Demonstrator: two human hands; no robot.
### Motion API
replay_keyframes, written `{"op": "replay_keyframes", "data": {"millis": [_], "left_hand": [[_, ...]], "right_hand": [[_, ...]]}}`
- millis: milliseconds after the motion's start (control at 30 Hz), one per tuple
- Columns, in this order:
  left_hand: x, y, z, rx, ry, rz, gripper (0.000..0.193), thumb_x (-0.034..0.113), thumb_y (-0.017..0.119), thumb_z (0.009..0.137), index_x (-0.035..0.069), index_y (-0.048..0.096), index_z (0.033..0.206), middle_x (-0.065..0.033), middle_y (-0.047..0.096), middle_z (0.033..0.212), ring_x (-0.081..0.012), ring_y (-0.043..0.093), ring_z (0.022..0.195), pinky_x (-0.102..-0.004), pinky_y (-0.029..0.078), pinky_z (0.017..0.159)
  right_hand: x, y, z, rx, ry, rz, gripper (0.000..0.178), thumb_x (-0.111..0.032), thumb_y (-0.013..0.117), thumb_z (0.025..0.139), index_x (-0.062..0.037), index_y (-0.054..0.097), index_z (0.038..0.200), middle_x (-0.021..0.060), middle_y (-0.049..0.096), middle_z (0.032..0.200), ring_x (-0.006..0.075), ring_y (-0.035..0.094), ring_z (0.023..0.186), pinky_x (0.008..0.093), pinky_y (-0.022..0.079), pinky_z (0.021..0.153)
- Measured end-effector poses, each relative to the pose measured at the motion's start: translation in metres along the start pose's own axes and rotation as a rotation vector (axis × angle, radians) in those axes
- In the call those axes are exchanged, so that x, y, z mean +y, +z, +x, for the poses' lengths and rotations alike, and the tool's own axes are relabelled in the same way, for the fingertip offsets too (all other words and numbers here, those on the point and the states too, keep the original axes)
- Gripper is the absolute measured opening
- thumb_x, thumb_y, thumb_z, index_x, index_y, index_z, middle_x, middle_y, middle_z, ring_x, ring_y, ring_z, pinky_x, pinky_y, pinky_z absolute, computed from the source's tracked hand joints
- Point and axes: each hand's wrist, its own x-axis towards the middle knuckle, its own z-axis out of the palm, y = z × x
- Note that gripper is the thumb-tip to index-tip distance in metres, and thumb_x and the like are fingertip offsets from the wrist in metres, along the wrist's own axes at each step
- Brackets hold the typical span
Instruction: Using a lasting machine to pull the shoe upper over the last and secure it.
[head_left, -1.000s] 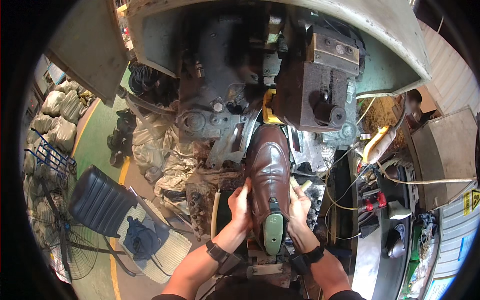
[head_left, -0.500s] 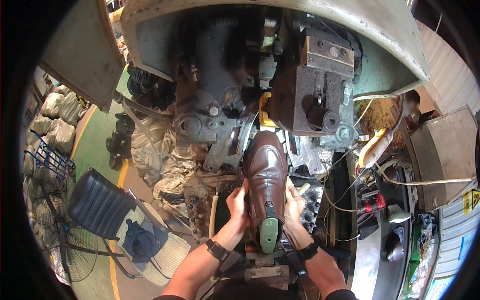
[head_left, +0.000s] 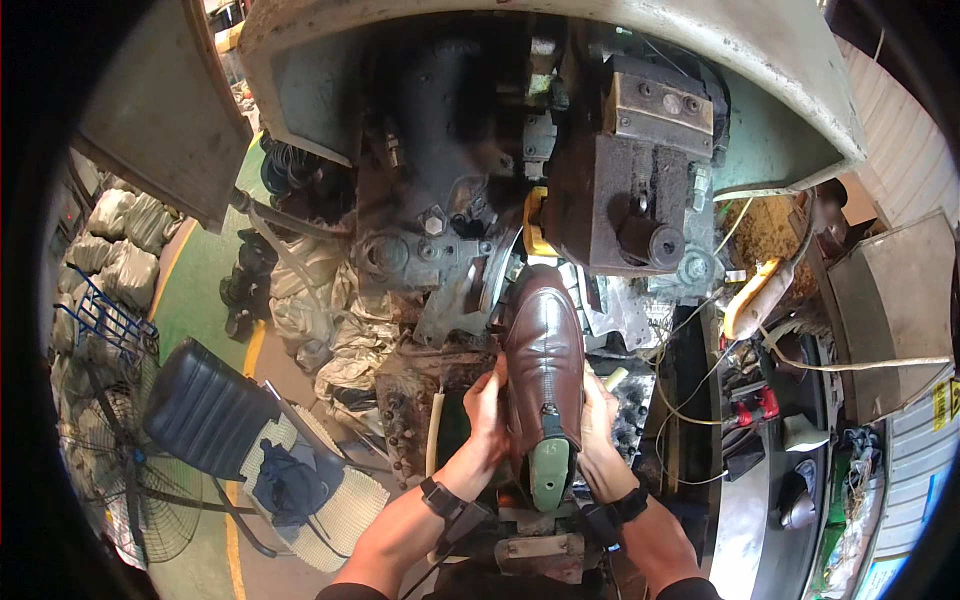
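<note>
A shiny dark brown leather shoe upper (head_left: 543,335) is stretched over a green shoe last (head_left: 550,474), whose heel end points toward me. Its toe lies at the metal jaws of a machine, just below a yellow part (head_left: 536,225). My left hand (head_left: 487,408) is closed on the left side of the shoe, and my right hand (head_left: 599,412) grips the right side. The fingers pass partly out of sight under the shoe. Both wrists wear dark bands.
A heavy, grimy machine block (head_left: 640,190) rises beyond the shoe under a pale curved hood (head_left: 600,12). At left stand a black chair (head_left: 208,408) and a wire fan (head_left: 140,480). To the right are a yellow hand-held device (head_left: 752,300), loose cables and a dark conveyor-like strip (head_left: 760,545).
The whole view has shifted slightly. Both hands keep their hold on the shoe, which sits a little farther right in the picture, its toe still at the jaws.
</note>
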Motion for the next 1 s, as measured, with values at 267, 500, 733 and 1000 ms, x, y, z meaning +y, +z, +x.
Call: {"op": "replay_keyframes", "data": {"millis": [267,500,733,1000], "left_hand": [[0.006,-0.001,-0.005,-0.093,0.024,0.027,0.039,0.038,0.067,0.099,0.0,0.067,0.107,-0.0079,0.071,0.098,-0.0176,0.069,0.082,-0.0335,0.058,0.073],[0.05,-0.161,0.051,0.228,1.146,1.091,0.044,0.014,0.064,0.096,-0.003,0.053,0.135,-0.0193,0.055,0.139,-0.0331,0.05,0.132,-0.0421,0.036,0.114],[0.013,-0.254,0.075,0.115,0.914,1.361,0.045,0.022,0.051,0.102,-0.004,0.046,0.138,-0.0225,0.034,0.16,-0.0387,0.021,0.153,-0.0458,0.02,0.123],[0.027,-0.354,0.069,0.583,0.721,0.868,0.053,0.036,0.048,0.106,-0.005,0.052,0.139,-0.0213,0.057,0.141,-0.0345,0.054,0.13,-0.0407,0.039,0.11]], "right_hand": [[0.004,-0.002,0.0,0.011,-0.01,-0.056,0.03,-0.014,0.067,0.098,0.0012,0.065,0.124,0.0107,0.072,0.111,0.0194,0.072,0.089,0.0317,0.061,0.079],[-0.059,-0.063,-0.012,-0.023,0.025,-0.422,0.054,-0.026,0.058,0.105,0.0051,0.041,0.146,0.023,0.071,0.105,0.0222,0.073,0.077,0.0305,0.062,0.07],[-0.083,-0.157,0.001,0.209,0.026,-0.514,0.051,-0.018,0.06,0.103,0.009,0.044,0.142,0.0188,0.072,0.101,0.0211,0.072,0.081,0.0301,0.06,0.071],[-0.046,-0.227,0.058,0.258,-0.143,-0.951,0.072,-0.013,0.073,0.092,0.0068,0.037,0.151,0.0232,0.064,0.131,0.0245,0.061,0.119,0.0332,0.048,0.099]]}}
